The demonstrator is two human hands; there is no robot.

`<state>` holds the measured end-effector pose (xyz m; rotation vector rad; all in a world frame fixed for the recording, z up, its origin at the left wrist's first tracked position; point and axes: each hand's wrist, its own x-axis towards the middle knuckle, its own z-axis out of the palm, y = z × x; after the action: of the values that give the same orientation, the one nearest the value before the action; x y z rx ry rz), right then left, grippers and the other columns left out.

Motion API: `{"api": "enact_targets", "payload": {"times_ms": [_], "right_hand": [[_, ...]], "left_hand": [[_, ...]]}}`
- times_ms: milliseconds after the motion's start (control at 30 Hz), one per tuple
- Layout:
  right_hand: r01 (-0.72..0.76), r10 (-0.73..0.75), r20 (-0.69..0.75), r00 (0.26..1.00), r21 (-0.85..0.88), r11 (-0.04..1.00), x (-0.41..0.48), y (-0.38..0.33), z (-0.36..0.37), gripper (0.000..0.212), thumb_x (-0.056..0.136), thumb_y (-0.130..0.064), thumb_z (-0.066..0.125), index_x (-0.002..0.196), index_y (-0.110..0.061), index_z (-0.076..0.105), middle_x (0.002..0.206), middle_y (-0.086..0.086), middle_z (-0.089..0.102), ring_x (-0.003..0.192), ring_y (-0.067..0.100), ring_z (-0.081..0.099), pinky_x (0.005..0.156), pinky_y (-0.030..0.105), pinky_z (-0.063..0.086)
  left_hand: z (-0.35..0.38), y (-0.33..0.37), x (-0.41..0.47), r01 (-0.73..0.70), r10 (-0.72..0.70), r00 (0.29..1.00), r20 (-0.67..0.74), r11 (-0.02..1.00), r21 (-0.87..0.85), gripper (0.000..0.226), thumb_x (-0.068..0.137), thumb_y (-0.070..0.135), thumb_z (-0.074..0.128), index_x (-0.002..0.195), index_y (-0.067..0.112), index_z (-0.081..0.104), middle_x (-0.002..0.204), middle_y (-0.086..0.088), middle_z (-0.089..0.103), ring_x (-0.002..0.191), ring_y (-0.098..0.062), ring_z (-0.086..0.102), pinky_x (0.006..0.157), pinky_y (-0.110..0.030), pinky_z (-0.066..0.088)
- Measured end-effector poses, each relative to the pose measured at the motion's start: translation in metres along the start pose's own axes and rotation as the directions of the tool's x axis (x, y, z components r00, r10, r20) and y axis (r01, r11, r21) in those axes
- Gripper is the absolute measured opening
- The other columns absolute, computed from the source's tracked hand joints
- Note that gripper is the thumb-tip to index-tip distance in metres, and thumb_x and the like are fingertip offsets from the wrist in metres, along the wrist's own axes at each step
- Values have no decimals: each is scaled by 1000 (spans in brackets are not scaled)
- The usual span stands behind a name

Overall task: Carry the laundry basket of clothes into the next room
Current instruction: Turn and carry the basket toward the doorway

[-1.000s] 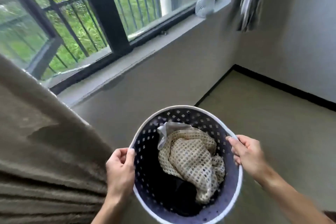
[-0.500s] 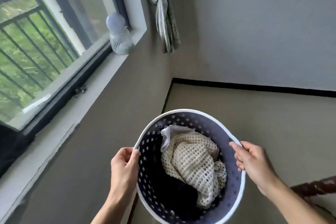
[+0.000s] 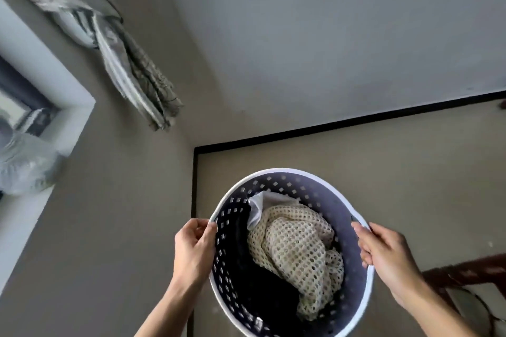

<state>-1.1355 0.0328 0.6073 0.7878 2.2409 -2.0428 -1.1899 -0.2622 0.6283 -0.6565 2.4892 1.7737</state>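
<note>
While the head view is swinging to the right: the window [image 3: 24, 107] is sliding off to the left edge, and the corner of the room is now filling the frame where the railing and greenery were showing a second ago.
Curtain: the knotted curtain [image 3: 115, 44] is now hanging at upper left, having drifted across from the top right.
Floor: more tan floor [image 3: 356, 167] with its dark skirting line is coming into sight, and a dark wooden piece [image 3: 465, 273] is appearing at lower right.
Sill object: a pale blurred object [image 3: 24, 167] is sitting on the sill; what it is cannot be told.
Laundry basket: the laundry basket [image 3: 276, 175], dark and perforated with a white rim, is being held off the floor at lower centre, much as before.
Contents: a cream mesh garment [image 3: 295, 249] is lying on top of dark clothes [image 3: 262, 290], with a white cloth [image 3: 260, 206] poking out behind it.
Left hand: the left hand [image 3: 194, 249] is curling around the left rim.
Right hand: the right hand [image 3: 388, 257] is clasping the right rim, fingers wrapping over the edge.
</note>
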Motion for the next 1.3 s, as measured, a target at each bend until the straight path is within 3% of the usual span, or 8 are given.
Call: {"api": "enact_targets", "payload": {"times_ms": [367, 567, 767, 867, 1067, 1300], "right_hand": [[22, -21, -87, 996, 8, 1000, 198, -95, -22, 32, 94, -14, 55, 65, -4, 45, 46, -8, 35, 42, 10, 31, 45, 26, 33], [-36, 53, -220, 974, 78, 996, 306, -124, -31, 40, 93, -16, 56, 76, 18, 46, 62, 9, 33, 48, 15, 32, 50, 34, 34], [-104, 179, -451, 874, 186, 977, 398, -155, -51, 34, 94, -19, 55, 81, 13, 60, 47, -3, 38, 45, 16, 35, 50, 32, 33], [-106, 230, -548, 804, 249, 963, 429, -168, -71, 32, 94, -17, 55, 80, 11, 60, 46, -3, 38, 44, 16, 37, 52, 33, 34], [-60, 290, -703, 650, 333, 941, 489, -166, -142, 33, 93, -17, 56, 86, 15, 59, 46, -4, 37, 42, 15, 36, 52, 33, 35], [-28, 341, -757, 557, 393, 919, 563, -173, -261, 37, 92, -17, 57, 58, -7, 49, 50, 0, 33, 47, 18, 31, 53, 31, 30]], "left_hand": [[128, 130, 176, -64, 69, 988, 141, 997, -41, 15, 92, 8, 56, 84, 0, 64, 38, 7, 53, 33, -4, 40, 42, -24, 36], [226, 188, 293, -109, 107, 949, 297, 994, -8, 17, 93, 9, 55, 82, -2, 64, 36, 8, 53, 31, -1, 42, 38, -17, 37], [344, 275, 394, -171, 124, 848, 516, 984, 44, 17, 93, 15, 55, 83, 5, 64, 47, 7, 64, 39, 0, 56, 46, -20, 46], [411, 320, 423, -241, 157, 791, 591, 968, 66, 16, 93, 17, 55, 84, 8, 65, 68, -5, 71, 57, -16, 66, 57, -32, 55], [560, 373, 441, -313, 147, 642, 752, 946, 83, 16, 92, 13, 57, 82, 3, 65, 52, 3, 61, 40, -3, 53, 48, -25, 46], [728, 430, 421, -367, 116, 515, 849, 925, 97, 16, 91, 12, 58, 81, 2, 65, 39, 9, 57, 37, 2, 50, 54, -29, 44]]}}
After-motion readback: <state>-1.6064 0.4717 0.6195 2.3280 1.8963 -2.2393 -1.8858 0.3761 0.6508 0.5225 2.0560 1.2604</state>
